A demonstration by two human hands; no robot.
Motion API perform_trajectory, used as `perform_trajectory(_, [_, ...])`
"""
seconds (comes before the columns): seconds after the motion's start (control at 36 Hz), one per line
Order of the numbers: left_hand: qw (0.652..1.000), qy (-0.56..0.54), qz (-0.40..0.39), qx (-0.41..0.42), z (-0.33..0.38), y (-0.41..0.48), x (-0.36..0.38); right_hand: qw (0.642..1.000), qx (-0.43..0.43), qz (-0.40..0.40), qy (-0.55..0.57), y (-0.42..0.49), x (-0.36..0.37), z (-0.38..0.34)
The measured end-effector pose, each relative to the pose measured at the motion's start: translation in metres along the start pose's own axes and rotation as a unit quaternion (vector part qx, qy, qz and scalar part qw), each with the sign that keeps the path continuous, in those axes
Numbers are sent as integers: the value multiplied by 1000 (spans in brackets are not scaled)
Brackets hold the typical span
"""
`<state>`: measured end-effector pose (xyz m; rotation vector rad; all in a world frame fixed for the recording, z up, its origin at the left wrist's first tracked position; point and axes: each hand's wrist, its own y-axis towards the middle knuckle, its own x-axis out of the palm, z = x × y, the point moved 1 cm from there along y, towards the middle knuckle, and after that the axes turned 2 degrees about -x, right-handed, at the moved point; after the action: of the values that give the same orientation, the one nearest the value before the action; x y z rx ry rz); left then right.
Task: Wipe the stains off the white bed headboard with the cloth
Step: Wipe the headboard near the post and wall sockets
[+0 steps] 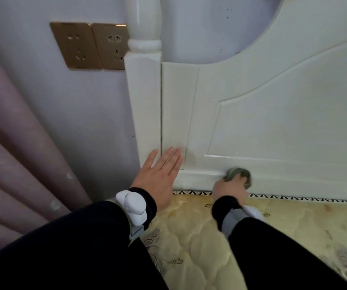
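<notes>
The white headboard [273, 114] fills the right and centre of the view, with a turned post at its left edge. My right hand [230, 188] grips a bunched grey-green cloth [238, 173] and holds it against the headboard's bottom rail, just above the mattress. My left hand [160, 172] lies flat with straight fingers against the lower left corner of the headboard panel, beside the post. Small dark specks mark the wall [224, 41] seen through the headboard's arched cut-out.
A yellow quilted mattress [210, 237] lies below the headboard. Two gold wall sockets [89, 46] sit on the wall left of the post. A mauve curtain [11, 143] hangs at the far left.
</notes>
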<state>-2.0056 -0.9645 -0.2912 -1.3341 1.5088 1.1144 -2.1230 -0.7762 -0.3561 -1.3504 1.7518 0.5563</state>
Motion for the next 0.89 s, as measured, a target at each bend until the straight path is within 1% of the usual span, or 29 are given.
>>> perform_trajectory(0.06, [1000,-6,-2,-6,-5,-6,3,996,-82,-29,-10,-35,25,-18])
perform_trajectory(0.11, [1000,-4,6,-17,-12,-15,-2,978,-199,-58,-5,-70,47,-39])
perform_trajectory(0.17, [999,-3,31,-23,-23,-23,-9,939,-327,-89,58,-99,59,-58])
perform_trajectory(0.19, [999,0,46,-25,-30,-27,-10,921,-365,-94,94,-108,57,-69])
perform_trajectory(0.22, [998,4,57,-27,-35,-31,-12,914,-380,-79,123,-110,51,-79])
perform_trajectory(0.28, [997,7,70,-24,-43,-34,-18,910,-381,-20,162,-101,28,-100])
perform_trajectory(0.31, [997,10,76,-26,-49,-34,-21,901,-401,18,165,-97,13,-113])
perform_trajectory(0.36, [996,8,84,-40,-53,-31,-28,865,-468,87,157,-91,-22,-130])
perform_trajectory(0.42, [993,-7,113,-43,-51,-22,-39,823,-524,157,155,-85,-58,-146])
perform_trajectory(0.44, [991,-15,123,-39,-48,-15,-45,808,-537,186,154,-81,-75,-152])
perform_trajectory(0.53, [988,-61,137,-24,-32,6,-64,795,-530,260,142,-61,-120,-155])
perform_trajectory(0.56, [988,-73,135,-16,-28,12,-74,795,-519,283,138,-53,-135,-152])
perform_trajectory(0.61, [989,-79,123,2,-16,25,-87,811,-479,316,116,-31,-160,-135])
perform_trajectory(0.67, [988,-75,131,21,-6,36,-93,823,-438,347,101,-9,-179,-113])
perform_trajectory(0.69, [987,-73,139,30,-2,42,-94,822,-426,365,99,1,-187,-102])
perform_trajectory(0.75, [986,-68,144,40,3,46,-92,812,-422,395,85,14,-191,-85])
perform_trajectory(0.83, [988,-68,132,47,6,48,-83,784,-444,433,20,23,-180,-68])
perform_trajectory(0.89, [990,-70,113,51,5,44,-71,782,-446,435,-21,30,-164,-57])
